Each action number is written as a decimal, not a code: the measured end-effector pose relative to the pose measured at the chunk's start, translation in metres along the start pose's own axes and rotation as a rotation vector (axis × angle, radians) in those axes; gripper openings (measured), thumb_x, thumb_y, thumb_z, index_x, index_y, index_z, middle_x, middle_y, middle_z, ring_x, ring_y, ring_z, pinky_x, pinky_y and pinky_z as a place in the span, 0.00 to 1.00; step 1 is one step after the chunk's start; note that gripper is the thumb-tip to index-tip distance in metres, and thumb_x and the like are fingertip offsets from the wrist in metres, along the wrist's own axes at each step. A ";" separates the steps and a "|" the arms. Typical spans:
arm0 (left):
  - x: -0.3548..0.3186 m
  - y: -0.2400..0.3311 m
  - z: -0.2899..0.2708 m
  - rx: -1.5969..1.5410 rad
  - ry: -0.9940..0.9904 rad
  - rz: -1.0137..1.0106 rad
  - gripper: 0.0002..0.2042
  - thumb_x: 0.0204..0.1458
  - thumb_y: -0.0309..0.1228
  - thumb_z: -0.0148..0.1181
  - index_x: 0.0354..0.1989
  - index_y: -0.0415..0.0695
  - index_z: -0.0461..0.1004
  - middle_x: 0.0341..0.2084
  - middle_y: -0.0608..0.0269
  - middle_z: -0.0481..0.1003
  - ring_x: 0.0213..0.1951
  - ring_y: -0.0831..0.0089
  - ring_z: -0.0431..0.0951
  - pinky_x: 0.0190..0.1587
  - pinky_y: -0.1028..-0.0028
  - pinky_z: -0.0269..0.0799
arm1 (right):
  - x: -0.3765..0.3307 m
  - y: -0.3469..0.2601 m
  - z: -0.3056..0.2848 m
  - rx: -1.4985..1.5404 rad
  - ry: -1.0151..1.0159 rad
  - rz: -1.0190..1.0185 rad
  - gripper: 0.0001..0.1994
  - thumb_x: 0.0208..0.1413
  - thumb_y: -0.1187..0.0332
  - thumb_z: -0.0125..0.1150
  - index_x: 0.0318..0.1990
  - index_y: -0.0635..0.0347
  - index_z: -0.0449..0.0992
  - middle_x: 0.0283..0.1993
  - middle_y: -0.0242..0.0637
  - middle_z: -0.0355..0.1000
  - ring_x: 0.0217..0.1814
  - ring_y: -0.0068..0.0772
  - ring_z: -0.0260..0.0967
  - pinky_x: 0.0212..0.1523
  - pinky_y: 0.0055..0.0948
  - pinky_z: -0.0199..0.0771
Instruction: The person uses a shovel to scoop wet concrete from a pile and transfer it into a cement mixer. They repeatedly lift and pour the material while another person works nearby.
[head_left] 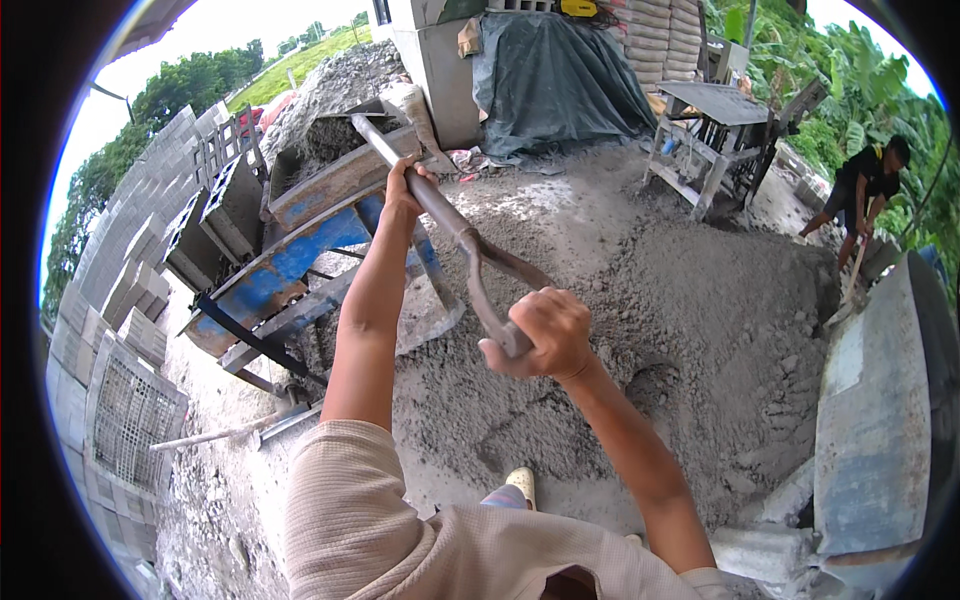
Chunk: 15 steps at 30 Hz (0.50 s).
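Brown shovel [463, 236] slants toward eleven o'clock, reaching over the rusty trough [345, 182]. Left fingers [397, 182] curl round its shaft [442, 208]; right fingers [553, 312] clasp its handle [484, 295]

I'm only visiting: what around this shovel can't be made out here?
In the head view:
Shovel grip: partly covered by the right hand.
Bottom of the trough: hidden behind its near wall.
Underneath the dark tarp: hidden by its folds.
Person's legs: mostly hidden by the beige shirt.
Co-worker's hands: too small to show each finger.
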<state>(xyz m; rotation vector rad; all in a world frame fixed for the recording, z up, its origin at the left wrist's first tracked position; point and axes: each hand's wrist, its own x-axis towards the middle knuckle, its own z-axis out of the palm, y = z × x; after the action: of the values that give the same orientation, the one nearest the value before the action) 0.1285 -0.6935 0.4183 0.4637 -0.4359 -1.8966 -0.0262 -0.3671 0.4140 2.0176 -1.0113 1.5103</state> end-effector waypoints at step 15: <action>-0.134 -0.140 0.073 0.444 -0.384 -0.284 0.24 0.43 0.50 0.58 0.36 0.40 0.66 0.32 0.58 0.71 0.41 0.60 0.70 0.43 0.58 0.67 | -0.164 -0.032 -0.156 -0.046 0.446 0.493 0.21 0.49 0.48 0.45 0.29 0.60 0.62 0.28 0.37 0.64 0.29 0.32 0.60 0.31 0.35 0.62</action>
<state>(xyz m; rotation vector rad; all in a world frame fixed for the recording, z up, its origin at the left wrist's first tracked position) 0.0262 -0.5131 0.4257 0.4656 -1.1082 -2.1729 -0.1243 -0.1875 0.3121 1.3525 -1.3847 2.0395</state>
